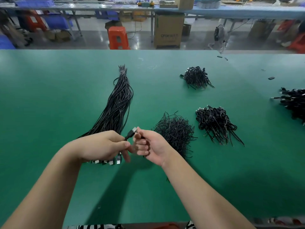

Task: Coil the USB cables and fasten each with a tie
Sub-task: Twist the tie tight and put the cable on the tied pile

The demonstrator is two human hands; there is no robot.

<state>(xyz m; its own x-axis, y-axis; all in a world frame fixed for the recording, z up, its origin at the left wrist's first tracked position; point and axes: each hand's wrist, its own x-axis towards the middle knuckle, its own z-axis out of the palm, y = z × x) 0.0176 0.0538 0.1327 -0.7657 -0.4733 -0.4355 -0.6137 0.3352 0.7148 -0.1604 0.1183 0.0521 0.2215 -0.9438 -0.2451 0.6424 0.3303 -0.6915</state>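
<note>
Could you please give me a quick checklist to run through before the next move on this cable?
1. Cable held by both hands, left hand and right hand: ok.
2. USB plug free and visible between the hands: ok.
3. Loops fully coiled: cannot tell, fingers hide them.
4. Pile of ties close beside the right hand: ok.
5. Tie already in hand: cannot tell.
6. Bundle of uncoiled cables lying on the green table: ok.

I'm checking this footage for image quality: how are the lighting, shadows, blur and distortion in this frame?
Head view: even overhead light; soft shadows of the arms fall on the green table toward the near edge. The wide lens bows the table's far edge. The left hand, right hand and USB plug are fairly sharp; the background benches are soft, with glare on the floor.
</note>
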